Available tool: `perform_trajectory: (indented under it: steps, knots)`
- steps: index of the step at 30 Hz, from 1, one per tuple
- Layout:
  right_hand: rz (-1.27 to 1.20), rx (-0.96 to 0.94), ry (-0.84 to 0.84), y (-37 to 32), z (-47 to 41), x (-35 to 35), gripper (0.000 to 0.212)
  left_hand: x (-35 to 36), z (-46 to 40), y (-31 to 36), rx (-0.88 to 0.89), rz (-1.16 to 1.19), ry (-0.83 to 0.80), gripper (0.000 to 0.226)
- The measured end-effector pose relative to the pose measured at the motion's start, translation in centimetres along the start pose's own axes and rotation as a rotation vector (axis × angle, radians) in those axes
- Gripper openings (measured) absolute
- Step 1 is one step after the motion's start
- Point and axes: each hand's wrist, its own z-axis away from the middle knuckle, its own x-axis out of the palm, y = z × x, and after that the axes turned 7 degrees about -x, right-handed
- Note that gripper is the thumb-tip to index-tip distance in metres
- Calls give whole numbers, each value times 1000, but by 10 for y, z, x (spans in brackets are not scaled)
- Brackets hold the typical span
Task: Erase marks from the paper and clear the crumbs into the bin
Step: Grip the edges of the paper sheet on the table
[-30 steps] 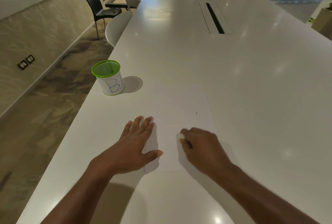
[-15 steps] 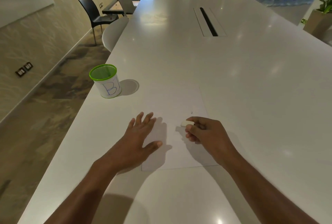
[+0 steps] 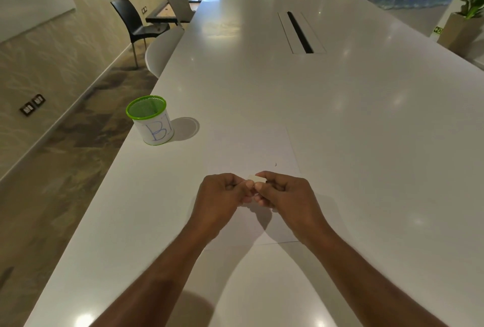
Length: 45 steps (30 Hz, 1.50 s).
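Glossy white table (image 3: 340,122), flat white paper sheet (image 3: 251,148) bearing one tiny dark mark (image 3: 275,164), small pale rectangular eraser (image 3: 255,178) pinched between left hand (image 3: 222,202) and right hand (image 3: 286,198) above the sheet, cylindrical green-rimmed mesh bin (image 3: 151,120) well left.

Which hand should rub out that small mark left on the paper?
Right, probably. The mark lies just beyond the right hand, which pinches the eraser; the left hand could steady the paper.

paper (image 3: 251,148) on table (image 3: 366,143), bin (image 3: 152,122) to its left, both hands above paper's near half
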Motion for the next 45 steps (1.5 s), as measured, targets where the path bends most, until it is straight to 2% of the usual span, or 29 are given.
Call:
perform_trajectory:
  steps: [6, 8, 9, 13, 18, 21, 23, 26, 28, 31, 33, 37, 41, 45]
  knots:
    - [241, -132, -27, 1, -2, 1, 26, -2, -5, -4, 38, -132, 49, 21]
    - [395, -180, -11, 3, -5, -1, 16, -3, -6, -4, 56, -173, 72, 22]
    - [471, -201, 11, 4, -8, -2, 10, -4, -6, -5, 60, -184, 82, 22]
    - [626, -198, 198, 13, -35, -26, 19, -12, -13, -7, 51, -204, 150, 22]
    - [793, -144, 399, 21, -72, -71, 27, -23, -22, -9, 141, -369, 294, 23]
    - [885, -153, 456, 26, -79, -80, 23, -24, -23, -10, 233, -518, 393, 16]
    - [977, -165, 447, 31, -79, -82, 24, -24, -24, -11, 263, -647, 400, 22]
    - [1044, -158, 430, 32, -79, -84, 26, -26, -27, -14, 170, -766, 344, 43]
    - [1070, -166, 420, 27, -78, -84, 24, -26, -26, -15, 128, -801, 318, 48]
    - [1077, -247, 423, 11, -71, -71, 27, -24, -22, -14, 119, -785, 308, 47]
    - [1118, -290, 329, 3, -66, -57, 22, -22, -19, -11, 116, -760, 311, 44]
    - [1237, -127, 88, -1, -61, -34, 24, -21, -18, 0, 64, -699, 301, 43]
    - [1249, -64, 89, -5, -59, -24, 15, -25, -22, 2, -18, -634, 277, 48]
    - [1274, -113, 118, -3, -53, -20, 14, -24, -22, 5, -12, -684, 236, 53]
